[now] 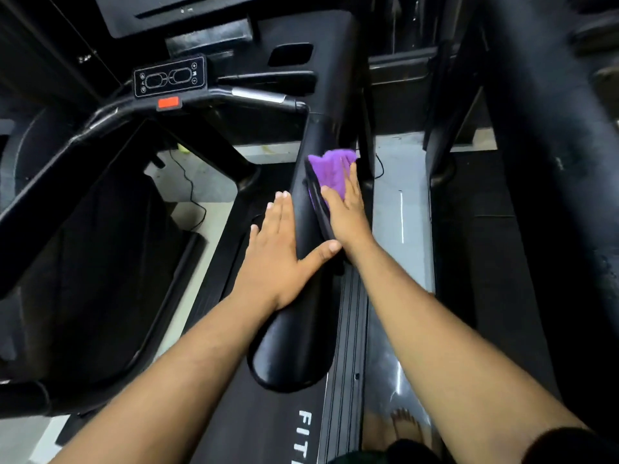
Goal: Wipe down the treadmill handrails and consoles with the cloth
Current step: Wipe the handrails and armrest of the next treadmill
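Observation:
A thick black padded handrail point(301, 316) of the treadmill runs from the lower middle up toward the console. My left hand point(281, 249) lies flat on the rail's left side, fingers straight, thumb spread across its top. My right hand point(346, 212) presses a purple cloth point(330, 170) against the rail's right side with straight fingers. The cloth bunches out beyond my fingertips. A small control panel point(169, 77) with oval buttons and a red tab point(168, 102) sits on the crossbar at upper left.
A second treadmill's black rail point(549, 162) rises along the right. A curved black handrail point(67, 155) and a cable on the pale floor point(194, 195) lie to the left. The treadmill's side rail point(348, 346) and a bare foot point(407, 426) show below.

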`<state>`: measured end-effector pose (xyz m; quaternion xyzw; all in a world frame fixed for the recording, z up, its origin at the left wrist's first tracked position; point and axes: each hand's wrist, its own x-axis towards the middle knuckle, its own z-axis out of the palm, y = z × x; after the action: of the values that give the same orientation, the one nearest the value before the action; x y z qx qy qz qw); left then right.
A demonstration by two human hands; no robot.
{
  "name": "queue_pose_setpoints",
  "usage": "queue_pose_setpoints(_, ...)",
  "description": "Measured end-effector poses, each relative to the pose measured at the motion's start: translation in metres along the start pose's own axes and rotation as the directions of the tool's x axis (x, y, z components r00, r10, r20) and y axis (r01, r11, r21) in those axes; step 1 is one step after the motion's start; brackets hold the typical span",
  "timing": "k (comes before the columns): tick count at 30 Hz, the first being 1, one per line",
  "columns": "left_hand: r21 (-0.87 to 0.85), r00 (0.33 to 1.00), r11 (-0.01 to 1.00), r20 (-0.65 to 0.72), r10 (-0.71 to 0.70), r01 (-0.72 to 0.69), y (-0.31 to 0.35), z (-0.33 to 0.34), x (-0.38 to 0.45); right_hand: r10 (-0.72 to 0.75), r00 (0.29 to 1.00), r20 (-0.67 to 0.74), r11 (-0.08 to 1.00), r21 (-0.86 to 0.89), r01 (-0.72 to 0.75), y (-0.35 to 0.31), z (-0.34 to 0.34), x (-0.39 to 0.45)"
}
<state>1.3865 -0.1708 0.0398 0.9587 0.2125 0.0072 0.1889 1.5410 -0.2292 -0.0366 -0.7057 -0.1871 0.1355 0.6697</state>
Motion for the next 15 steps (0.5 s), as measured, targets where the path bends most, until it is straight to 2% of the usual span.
queue_pose_setpoints(2,-0.013,1.0,1.0,-0.009,0.003,-0.003,-0.001,0.0,0.001,-0.04,0.999,0.014,0.996,0.082,0.038,0.007,0.008,-0.056)
queue_pose_setpoints(4,-0.037,1.0,0.999,-0.005,0.003,-0.003,0.0,0.001,0.001,-0.104,0.994,0.038,0.992,0.082,0.1,0.02,0.013,-0.103)
queue_pose_setpoints(6,-0.031,1.0,1.0,-0.001,0.007,-0.007,-0.001,0.003,0.0,-0.141,0.99,0.031,0.982,0.127,0.136,0.027,0.009,-0.097)
queue_pose_setpoints(7,-0.024,1.0,1.0,0.002,0.007,-0.007,-0.001,0.002,0.0,-0.095,0.995,0.022,0.984,0.154,0.091,0.03,0.007,-0.08)
queue_pose_setpoints(8,-0.018,1.0,1.0,0.002,0.009,-0.009,-0.002,0.003,0.0,0.021,1.0,-0.003,0.982,0.189,-0.02,0.032,0.004,-0.063)
queue_pose_setpoints(10,-0.013,1.0,1.0,-0.012,0.009,-0.009,-0.002,0.003,0.001,0.273,0.962,-0.009,0.922,0.286,-0.26,0.032,-0.003,-0.034)
queue_pose_setpoints(11,-0.007,1.0,1.0,-0.017,0.012,-0.012,-0.001,0.002,0.002,0.318,0.948,-0.016,0.907,0.297,-0.299,0.029,-0.004,-0.033)
queue_pose_setpoints(12,-0.007,1.0,1.0,-0.019,0.012,-0.013,-0.002,0.002,0.001,0.286,0.958,-0.027,0.929,0.254,-0.27,0.027,0.0,-0.042)
queue_pose_setpoints(15,-0.029,1.0,1.0,-0.019,0.006,-0.006,0.0,0.002,0.002,-0.003,1.0,-0.004,0.999,0.051,0.003,0.011,0.015,-0.091)
